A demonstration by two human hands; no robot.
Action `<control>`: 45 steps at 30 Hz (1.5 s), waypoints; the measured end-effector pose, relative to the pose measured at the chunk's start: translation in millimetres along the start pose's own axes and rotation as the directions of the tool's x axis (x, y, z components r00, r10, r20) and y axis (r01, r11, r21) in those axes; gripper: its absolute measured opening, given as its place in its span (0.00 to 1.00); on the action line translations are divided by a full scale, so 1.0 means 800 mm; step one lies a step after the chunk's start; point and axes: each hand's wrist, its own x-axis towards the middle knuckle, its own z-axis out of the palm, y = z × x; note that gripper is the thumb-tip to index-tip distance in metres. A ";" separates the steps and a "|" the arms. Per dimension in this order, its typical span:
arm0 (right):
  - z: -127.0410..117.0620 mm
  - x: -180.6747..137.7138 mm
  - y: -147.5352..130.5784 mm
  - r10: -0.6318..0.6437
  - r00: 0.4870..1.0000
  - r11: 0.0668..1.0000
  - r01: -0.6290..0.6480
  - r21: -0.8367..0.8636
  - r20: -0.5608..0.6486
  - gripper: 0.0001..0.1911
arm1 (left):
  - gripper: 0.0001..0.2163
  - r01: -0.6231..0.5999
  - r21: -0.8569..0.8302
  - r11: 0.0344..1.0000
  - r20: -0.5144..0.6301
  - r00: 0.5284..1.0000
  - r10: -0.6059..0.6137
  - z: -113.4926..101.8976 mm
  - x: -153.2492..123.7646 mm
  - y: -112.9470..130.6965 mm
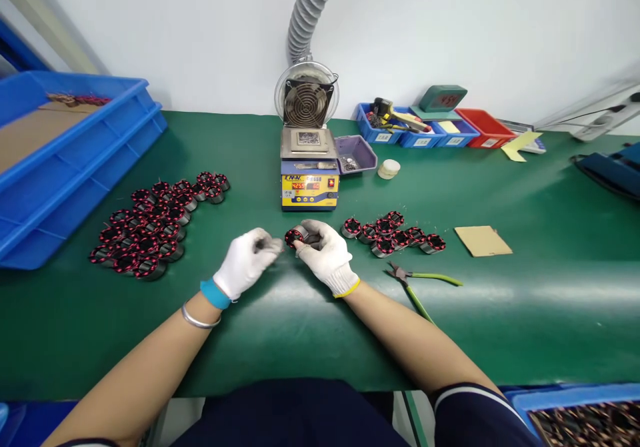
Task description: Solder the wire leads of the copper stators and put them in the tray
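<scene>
My right hand (325, 252), in a white glove, grips a motor stator (294, 236) with black and red windings, tilted so its wound face points left. Close by on the left, my gloved left hand (249, 260) has its thumb and fingers pinched together beside the stator. Whatever is between those fingertips is too small to make out. In front of both hands stands a yellow and blue solder pot (309, 190) with a lit display. A cluster of stators (150, 227) sits at the left, and a smaller group of stators (384, 246) lies to the right.
Green-handled cutters (400, 274) lie open near my right forearm, with a cardboard square (483, 241) beyond. A purple tray (357, 154) and a round white container (389, 168) stand beside the pot. A large blue crate (90, 160) bounds the left; small bins (420, 142) line the back.
</scene>
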 end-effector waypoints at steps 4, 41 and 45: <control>0.000 -0.002 -0.003 -0.052 0.999 0.997 0.052 -0.054 0.014 0.21 | 0.10 0.009 0.040 0.999 0.042 0.999 -0.011 0.017 0.000 -0.003; -0.010 0.284 -0.165 -0.182 0.918 -0.175 0.321 -0.931 0.351 0.22 | 0.12 0.059 0.040 0.997 0.125 0.990 -0.064 0.012 0.024 -0.035; -0.013 0.278 -0.178 -0.211 0.923 -0.121 0.303 -0.945 0.323 0.22 | 0.12 0.077 -0.001 0.997 0.126 0.989 -0.076 0.014 0.025 -0.040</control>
